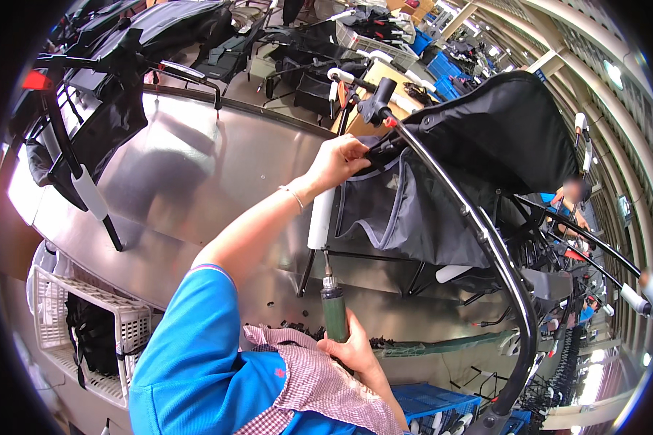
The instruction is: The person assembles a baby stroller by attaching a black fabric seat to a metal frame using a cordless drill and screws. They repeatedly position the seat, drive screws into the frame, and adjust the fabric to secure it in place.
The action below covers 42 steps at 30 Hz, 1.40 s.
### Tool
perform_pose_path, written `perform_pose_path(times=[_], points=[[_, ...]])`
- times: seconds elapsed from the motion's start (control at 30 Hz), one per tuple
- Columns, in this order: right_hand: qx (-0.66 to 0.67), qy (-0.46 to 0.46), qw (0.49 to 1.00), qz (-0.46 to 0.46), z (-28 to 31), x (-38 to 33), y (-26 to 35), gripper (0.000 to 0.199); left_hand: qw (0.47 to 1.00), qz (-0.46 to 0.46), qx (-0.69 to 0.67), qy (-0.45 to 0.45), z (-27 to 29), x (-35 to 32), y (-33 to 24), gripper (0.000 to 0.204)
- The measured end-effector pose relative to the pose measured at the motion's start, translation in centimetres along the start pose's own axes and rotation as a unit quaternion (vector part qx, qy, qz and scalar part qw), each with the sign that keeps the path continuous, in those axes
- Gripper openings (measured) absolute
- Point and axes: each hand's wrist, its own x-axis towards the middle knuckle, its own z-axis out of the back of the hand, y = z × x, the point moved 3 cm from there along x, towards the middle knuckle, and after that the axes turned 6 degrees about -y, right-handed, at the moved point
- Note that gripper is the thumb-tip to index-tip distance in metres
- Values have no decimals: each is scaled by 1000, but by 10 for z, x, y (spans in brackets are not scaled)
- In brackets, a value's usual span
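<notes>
Gripped driver (334, 315) in right hand (353, 348), bodyward of white sleeve (321, 221); aimed long axis at sleeve's near end (could not confirm contact). Pinched fabric (428, 225) with left hand (339, 161), nearer far end.

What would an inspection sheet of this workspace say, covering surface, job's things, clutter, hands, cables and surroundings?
Surface: shiny metal table, reflecting light.
Job's things: green power driver, bit close to the lower end of a white sleeve; dark fabric on a black tubular frame.
Clutter: small dark parts along the near edge; white plastic crate holding black material.
Hands: left hand pinches the fabric's edge; right hand grips the driver.
Cables: nothing seen.
Surroundings: blue crates; another person at right.
</notes>
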Motion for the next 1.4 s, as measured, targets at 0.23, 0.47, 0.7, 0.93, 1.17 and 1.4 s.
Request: perform_pose_path(times=[0.23,0.47,0.7,0.93,1.17,1.4], points=[[13,-3,999,-47,3,-2,5,90,978,-63,95,-175,-29,-8,2,36],[13,-7,999,-36,8,-4,-6,88,981,-79,57,-168,-14,-16,2,26],[-19,-16,999,-22,10,-4,-14,93,986,-72,58,-135,-4,-4,0,16],[-25,-15,999,-16,7,-3,-12,96,980,-47,67,-182,-1,-1,-10,9],[-31,-18,999,-27,9,-1,-14,94,961,-139,138,-194,-20,-24,-12,17],[71,2,997,-26,10,15,28,76,970,-145,82,-175,-22,-24,-7,26]])
